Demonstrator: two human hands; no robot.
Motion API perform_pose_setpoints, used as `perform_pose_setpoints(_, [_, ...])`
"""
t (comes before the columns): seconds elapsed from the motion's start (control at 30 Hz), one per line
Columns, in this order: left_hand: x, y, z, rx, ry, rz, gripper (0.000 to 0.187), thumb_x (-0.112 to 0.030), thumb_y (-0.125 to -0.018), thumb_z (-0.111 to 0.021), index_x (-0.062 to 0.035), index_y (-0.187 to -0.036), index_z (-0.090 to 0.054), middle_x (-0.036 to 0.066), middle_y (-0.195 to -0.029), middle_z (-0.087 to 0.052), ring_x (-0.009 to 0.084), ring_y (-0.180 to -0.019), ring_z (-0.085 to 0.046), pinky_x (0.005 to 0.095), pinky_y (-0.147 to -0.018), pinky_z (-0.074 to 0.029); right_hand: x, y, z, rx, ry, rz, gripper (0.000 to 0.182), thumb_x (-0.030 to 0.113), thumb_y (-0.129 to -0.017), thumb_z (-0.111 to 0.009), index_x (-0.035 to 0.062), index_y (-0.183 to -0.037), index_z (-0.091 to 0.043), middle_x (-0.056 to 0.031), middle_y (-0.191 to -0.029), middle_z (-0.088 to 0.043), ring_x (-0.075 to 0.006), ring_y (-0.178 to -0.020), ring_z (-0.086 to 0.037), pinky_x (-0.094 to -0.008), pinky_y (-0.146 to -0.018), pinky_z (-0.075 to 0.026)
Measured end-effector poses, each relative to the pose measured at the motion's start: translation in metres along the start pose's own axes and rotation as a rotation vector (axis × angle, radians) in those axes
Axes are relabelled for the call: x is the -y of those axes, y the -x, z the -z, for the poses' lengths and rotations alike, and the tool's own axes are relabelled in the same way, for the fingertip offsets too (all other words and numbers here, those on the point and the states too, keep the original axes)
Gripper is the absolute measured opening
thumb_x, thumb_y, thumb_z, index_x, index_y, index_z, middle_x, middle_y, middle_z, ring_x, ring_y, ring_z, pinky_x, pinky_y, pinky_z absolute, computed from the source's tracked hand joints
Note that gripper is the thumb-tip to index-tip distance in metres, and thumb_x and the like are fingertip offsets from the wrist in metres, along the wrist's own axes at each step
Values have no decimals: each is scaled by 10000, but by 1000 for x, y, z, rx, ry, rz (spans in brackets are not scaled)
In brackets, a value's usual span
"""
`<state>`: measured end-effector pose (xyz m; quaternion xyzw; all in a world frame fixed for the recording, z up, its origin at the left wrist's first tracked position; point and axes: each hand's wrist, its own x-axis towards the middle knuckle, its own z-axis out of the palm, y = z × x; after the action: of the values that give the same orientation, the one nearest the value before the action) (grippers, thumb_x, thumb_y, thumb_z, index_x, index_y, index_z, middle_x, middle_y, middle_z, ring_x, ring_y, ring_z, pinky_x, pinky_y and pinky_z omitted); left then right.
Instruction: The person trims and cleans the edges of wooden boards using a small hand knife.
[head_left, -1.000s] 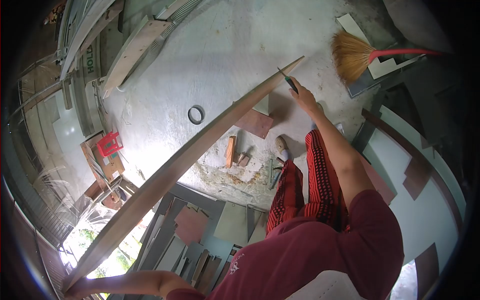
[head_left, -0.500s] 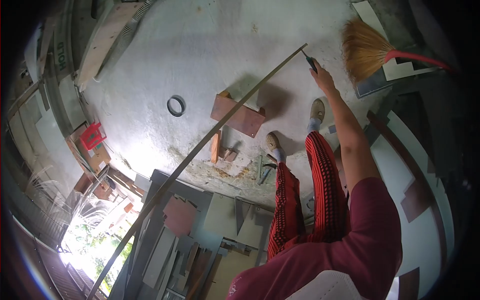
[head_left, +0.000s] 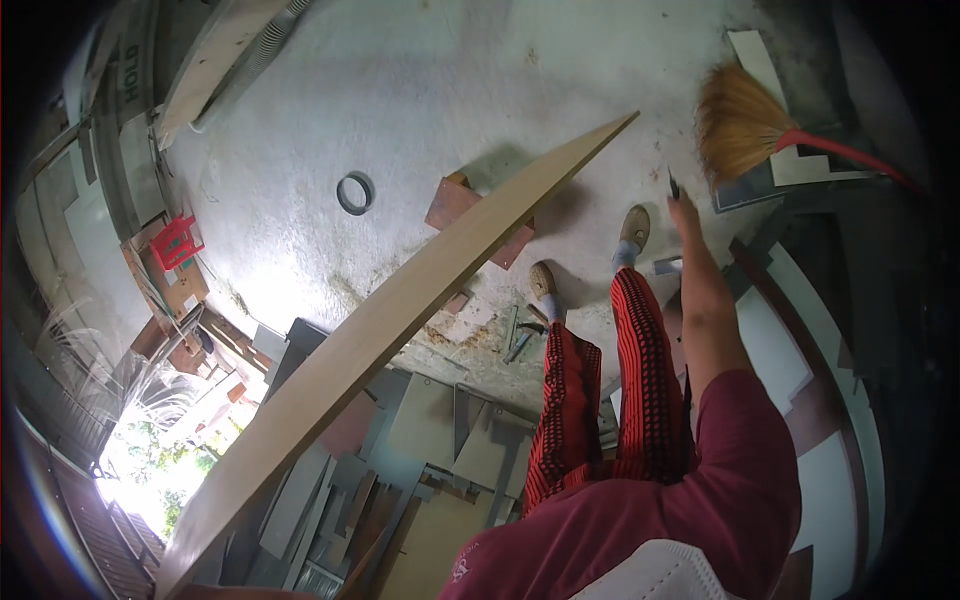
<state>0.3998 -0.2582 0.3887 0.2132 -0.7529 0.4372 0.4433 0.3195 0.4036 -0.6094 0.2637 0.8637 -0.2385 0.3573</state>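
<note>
My right hand [head_left: 684, 215] is closed around a slim pointed tool [head_left: 673, 186] with a dark handle, its thin metal tip aimed up and away from me. To the left of that hand, a long pale wooden plank [head_left: 400, 300] runs diagonally from the lower left to a narrow far end. A gap lies between the tool and the plank's far end. My left hand is out of view; only a sliver of arm shows at the bottom edge, beside the plank's near end.
Beneath the plank, a brown wooden block [head_left: 447, 203] sits on the floor. A black ring [head_left: 354, 193] lies farther left, and a hammer [head_left: 524, 340] near my feet. On the right is a straw broom [head_left: 745, 125]. Board offcuts [head_left: 430, 430] fill the lower middle; a red stool [head_left: 178, 243] stands left.
The plank has rolled from its narrow edge to its broad face. My right hand has drawn back from the plank's far end, down and to the right, still holding the tool.
</note>
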Motion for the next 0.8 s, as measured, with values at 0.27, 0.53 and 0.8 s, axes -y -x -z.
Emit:
perform_pose_setpoints(0.27, [48,-10,-24,-157,105,116,240,-205,-826,-451,-45,-815,-629,83,-816,-609,194,-757,-603,335,-626,-497,-114,196,36,-12,-235,38,404,313,-830,-495,162,-1195,-408,-94,-655,-519,-216,-484,-498,-336,-406,-407])
perform_pose_setpoints(0.53, [-82,-36,-5,-427,576,144,213,-190,-828,-466,-43,-850,-619,89,-842,-601,202,-781,-590,335,-660,-478,-114,314,100,-486,-372,146,479,346,-841,-483,203,-1276,-342,-56,-610,-490,-143,-441,-447,-286,-374,-356])
perform_pose_setpoints(0.8, [-205,-67,191,-356,1182,-21,286,-260,-856,-451,-20,-849,-605,152,-741,-592,280,-722,-581,373,-651,-438,112,571,277,-581,-739,652,527,259,-844,-480,67,-1299,-297,-98,-935,-512,-151,-768,-486,-273,-691,-389])
